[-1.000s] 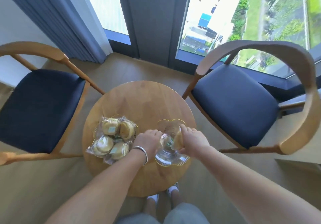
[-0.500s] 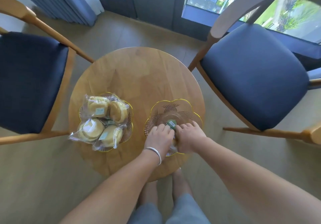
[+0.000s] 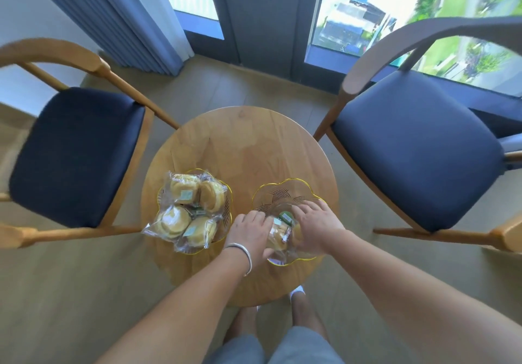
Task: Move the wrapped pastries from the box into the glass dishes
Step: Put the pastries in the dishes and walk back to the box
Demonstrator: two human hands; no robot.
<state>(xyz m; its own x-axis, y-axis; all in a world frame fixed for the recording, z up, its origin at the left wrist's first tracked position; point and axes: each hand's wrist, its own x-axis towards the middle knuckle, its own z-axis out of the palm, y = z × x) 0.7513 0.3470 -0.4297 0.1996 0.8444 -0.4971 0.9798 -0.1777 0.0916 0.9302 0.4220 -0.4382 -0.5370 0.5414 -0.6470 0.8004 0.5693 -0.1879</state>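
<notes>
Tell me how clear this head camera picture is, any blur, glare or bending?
Head view: strong wide-angle bending curves the chairs and window frame; the upper right edge is motion-smeared; daylight through the window is blown out; the round table and left glass dish of wrapped pastries read fairly sharp.

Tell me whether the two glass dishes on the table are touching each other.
Apart. The head view shows bare wood of the table between the left dish, full of wrapped pastries, and the right dish.

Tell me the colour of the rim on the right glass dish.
Gold on clear glass, seen in the head view on the right glass dish.
</notes>
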